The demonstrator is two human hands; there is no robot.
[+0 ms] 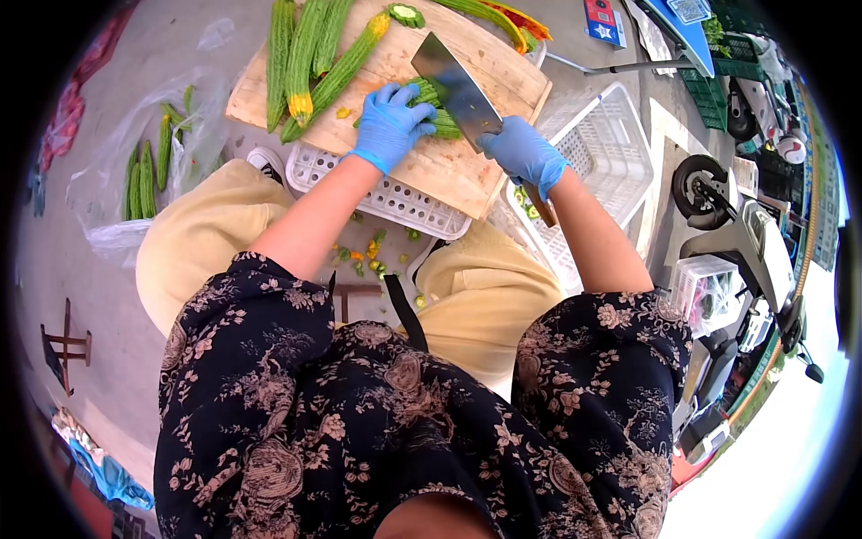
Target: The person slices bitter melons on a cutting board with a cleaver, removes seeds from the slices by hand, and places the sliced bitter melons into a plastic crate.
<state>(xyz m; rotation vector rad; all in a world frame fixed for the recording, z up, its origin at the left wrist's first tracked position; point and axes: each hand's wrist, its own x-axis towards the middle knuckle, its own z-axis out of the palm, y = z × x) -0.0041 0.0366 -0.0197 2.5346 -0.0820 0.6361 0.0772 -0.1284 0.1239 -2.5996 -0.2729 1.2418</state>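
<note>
Well to the right of the right hand [523, 154], I see a scooter [761, 256] near green crates [706, 99], bright daylight [781, 431] beyond. Grey floor [117, 301] spreads left of the left hand [389, 128], bearing a brown stool [68, 340].

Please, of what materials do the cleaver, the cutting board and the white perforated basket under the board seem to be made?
Cleaver: blade apparently metal, probably steel, smooth with a reflective grey sheen; the brown handle may be wood.
Cutting board: likely wood, matt and pale tan, with faint grain lines.
White basket: probably moulded plastic, judging by its uniform white and regular holes.
</note>
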